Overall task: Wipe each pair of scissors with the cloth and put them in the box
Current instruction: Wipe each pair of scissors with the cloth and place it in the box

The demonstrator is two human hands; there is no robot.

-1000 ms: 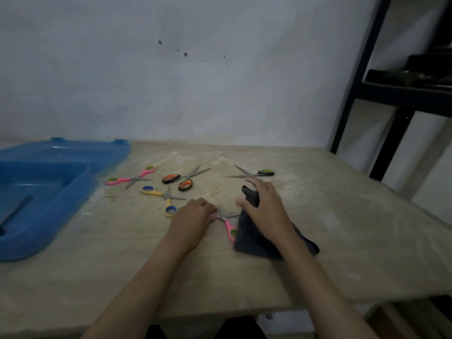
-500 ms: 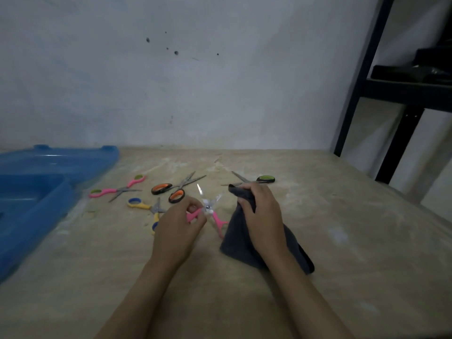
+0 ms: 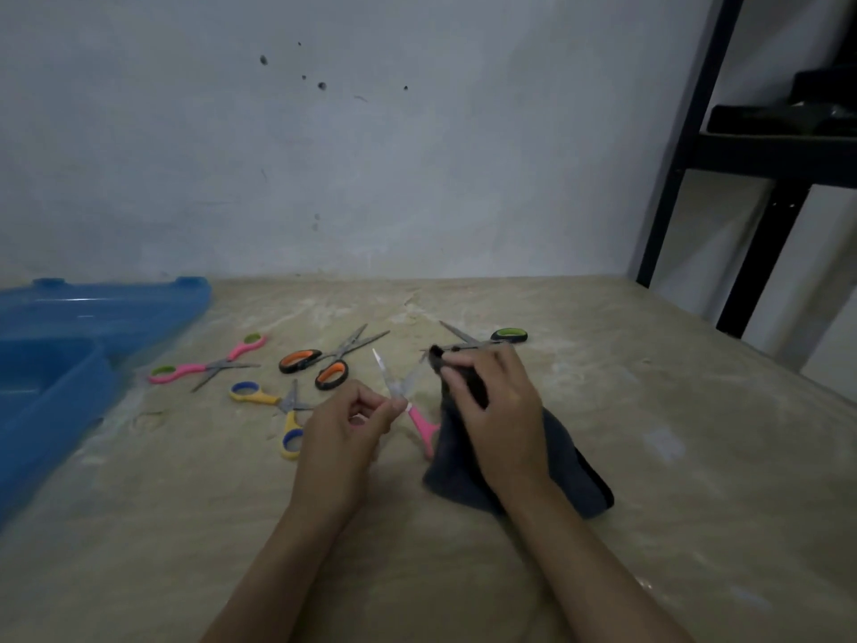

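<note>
Across the whole lower view: table (image 3: 649,480), pale and streaked, and we see it carrying everything named below.
Wall: grey-white with a few dark specks, rising behind the table's far edge.
Shelf frame (image 3: 686,146): black metal, standing at the right beyond the table.
Box (image 3: 60,392): blue plastic, open, at the table's left edge; we cannot tell what lies inside.
Cloth (image 3: 570,475): dark grey, partly draped on the table in front of us, its upper end lifted by our right hand.
Right hand (image 3: 501,410): our fingers curl round the cloth's upper end and hold it up beside the held blades.
Left hand (image 3: 343,433): our fingers pinch the pink-handled scissors near the pivot.
Pink-handled scissors (image 3: 419,422): raised off the table between our hands, blades spread in a V pointing away, one pink handle touching the cloth's edge.
Orange-and-black scissors (image 3: 320,364): flat on the table, beyond our left hand.
Pink-and-green scissors (image 3: 204,366): flat, nearest the box.
Yellow-and-blue scissors (image 3: 273,406): flat, just left of our left hand.
Green-and-black scissors (image 3: 487,338): flat, just beyond our right hand.
</note>
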